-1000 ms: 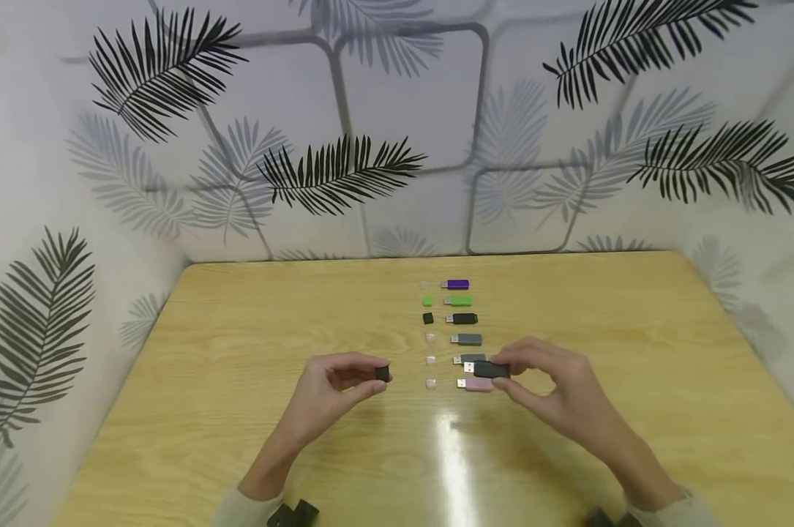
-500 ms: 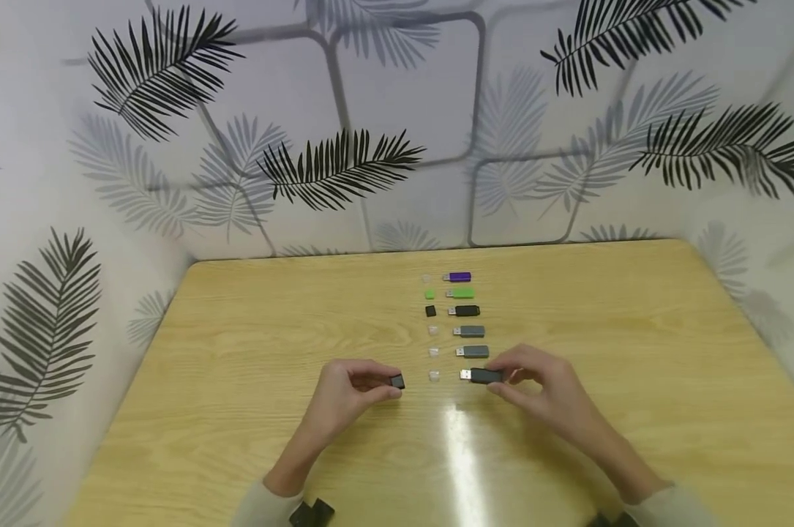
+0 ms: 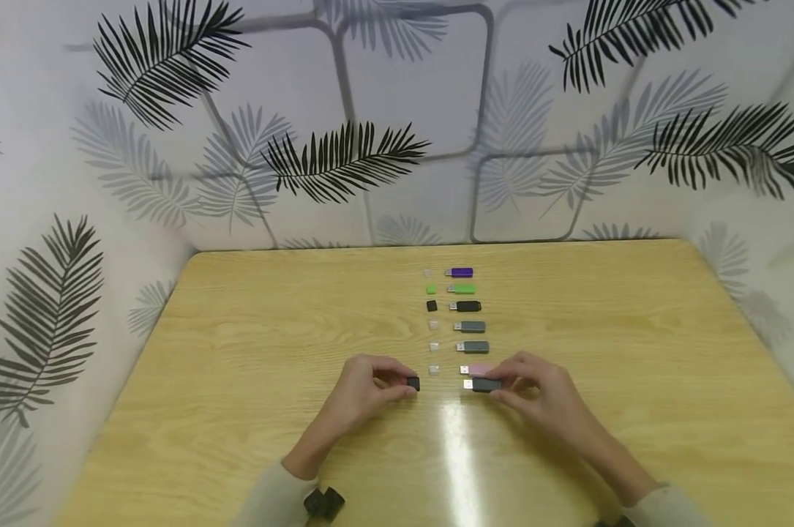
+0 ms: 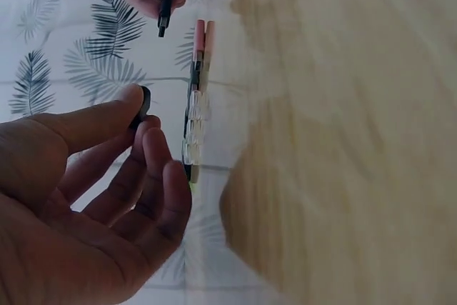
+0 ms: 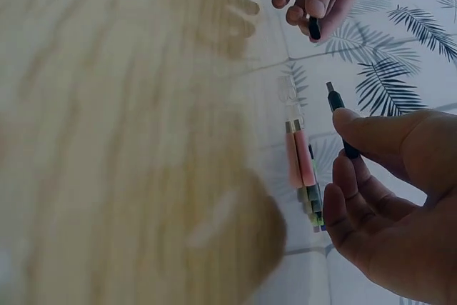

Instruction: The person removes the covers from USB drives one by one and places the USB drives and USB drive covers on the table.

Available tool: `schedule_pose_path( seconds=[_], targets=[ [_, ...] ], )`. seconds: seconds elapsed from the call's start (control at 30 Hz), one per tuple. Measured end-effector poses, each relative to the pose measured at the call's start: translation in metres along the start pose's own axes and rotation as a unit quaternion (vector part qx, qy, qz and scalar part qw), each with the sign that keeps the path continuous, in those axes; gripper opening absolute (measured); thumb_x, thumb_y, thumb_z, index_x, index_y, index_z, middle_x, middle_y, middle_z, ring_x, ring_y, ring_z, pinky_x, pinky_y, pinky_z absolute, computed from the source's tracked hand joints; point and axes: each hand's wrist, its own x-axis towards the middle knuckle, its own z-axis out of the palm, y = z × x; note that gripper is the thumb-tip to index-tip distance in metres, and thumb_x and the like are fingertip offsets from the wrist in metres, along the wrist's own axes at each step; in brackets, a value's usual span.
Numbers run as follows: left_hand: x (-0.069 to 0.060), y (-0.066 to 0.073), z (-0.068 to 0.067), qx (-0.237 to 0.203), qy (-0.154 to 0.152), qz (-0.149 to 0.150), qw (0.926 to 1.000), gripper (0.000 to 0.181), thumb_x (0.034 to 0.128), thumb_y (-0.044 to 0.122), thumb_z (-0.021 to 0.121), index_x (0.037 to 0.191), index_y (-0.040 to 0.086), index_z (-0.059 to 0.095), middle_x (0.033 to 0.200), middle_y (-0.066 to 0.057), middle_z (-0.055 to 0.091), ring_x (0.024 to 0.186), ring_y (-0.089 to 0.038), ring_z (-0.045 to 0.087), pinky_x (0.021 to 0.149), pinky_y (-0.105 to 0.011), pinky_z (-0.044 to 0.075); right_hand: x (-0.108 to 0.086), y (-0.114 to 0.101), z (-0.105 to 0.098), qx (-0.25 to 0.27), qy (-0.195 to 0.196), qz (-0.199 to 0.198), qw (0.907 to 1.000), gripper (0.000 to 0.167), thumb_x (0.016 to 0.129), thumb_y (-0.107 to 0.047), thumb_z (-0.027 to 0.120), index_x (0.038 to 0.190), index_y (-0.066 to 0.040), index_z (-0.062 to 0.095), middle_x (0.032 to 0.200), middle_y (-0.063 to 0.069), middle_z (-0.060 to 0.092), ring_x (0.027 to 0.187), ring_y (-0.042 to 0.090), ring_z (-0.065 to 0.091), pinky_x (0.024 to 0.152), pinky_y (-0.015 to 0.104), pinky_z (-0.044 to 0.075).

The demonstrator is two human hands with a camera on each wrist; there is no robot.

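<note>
Between thumb and fingertips my left hand (image 3: 373,388) pinches a small black cap (image 3: 413,383); the left wrist view shows the same cap (image 4: 143,107) edge-on. A black USB stick (image 3: 484,385) is pinched at its rear end by my right hand (image 3: 544,388), its metal plug pointing left toward the cap. Cap and stick are apart. Just behind the held stick lies a pink USB stick (image 3: 478,369), partly covered by it. A clear cap (image 3: 434,370) lies left of the pink stick. In the right wrist view the held black stick (image 5: 343,119) appears above the table.
Behind the hands runs a column of USB sticks: grey (image 3: 473,347), another grey (image 3: 470,326), black (image 3: 466,306), green (image 3: 462,289) and purple (image 3: 460,272). Their caps, such as the black cap (image 3: 432,305), form a column to the left. A patterned wall (image 3: 410,197) borders the table (image 3: 252,329).
My left hand has moved right with the black cap, closer to the stick. The right hand has lowered the black stick toward me, so the pink stick shows behind it.
</note>
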Motion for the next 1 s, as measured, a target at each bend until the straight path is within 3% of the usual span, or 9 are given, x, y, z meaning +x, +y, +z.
schedule_pose_path(
  seconds=[0.17, 0.43, 0.8, 1.0],
  targets=[
    [0.005, 0.002, 0.007, 0.022, -0.013, -0.007, 0.9997, 0.011, 0.0856, 0.006, 0.084, 0.096, 0.004, 0.080, 0.084, 0.001, 0.072, 0.072, -0.011, 0.064, 0.065, -0.022, 0.054, 0.001, 0.002, 0.004, -0.001, -0.033, 0.044, 0.9985, 0.024, 0.081, -0.004, 0.086, 0.102, -0.013, 0.078, 0.096, -0.006, 0.070, 0.082, 0.010, 0.065, 0.076, 0.027, 0.059],
    [0.017, 0.006, 0.018, 0.077, -0.017, -0.003, 0.9969, 0.012, 0.0836, 0.007, 0.086, 0.094, 0.009, 0.080, 0.078, 0.005, 0.070, 0.068, -0.008, 0.062, 0.062, -0.021, 0.052, 0.002, 0.008, 0.005, -0.029, -0.041, 0.088, 0.9949, 0.026, 0.080, -0.009, 0.087, 0.103, -0.016, 0.078, 0.096, -0.007, 0.071, 0.083, 0.009, 0.064, 0.076, 0.026, 0.056],
    [0.021, 0.014, 0.031, 0.177, -0.021, -0.013, 0.9839, 0.012, 0.0849, 0.015, 0.086, 0.094, 0.014, 0.080, 0.082, 0.009, 0.065, 0.070, -0.004, 0.055, 0.061, -0.023, 0.047, 0.004, 0.006, 0.004, -0.035, -0.051, 0.094, 0.9937, 0.021, 0.081, -0.009, 0.087, 0.100, -0.012, 0.078, 0.092, -0.005, 0.070, 0.081, 0.011, 0.062, 0.071, 0.025, 0.054],
    [0.023, 0.015, 0.033, 0.194, -0.019, -0.009, 0.9808, 0.012, 0.0839, 0.015, 0.087, 0.093, 0.014, 0.080, 0.080, 0.010, 0.065, 0.068, -0.004, 0.054, 0.059, -0.023, 0.047, 0.004, 0.006, 0.005, -0.044, -0.051, 0.094, 0.9933, 0.021, 0.081, -0.007, 0.086, 0.099, -0.014, 0.078, 0.091, -0.006, 0.068, 0.080, 0.011, 0.060, 0.070, 0.025, 0.053]
  ],
)
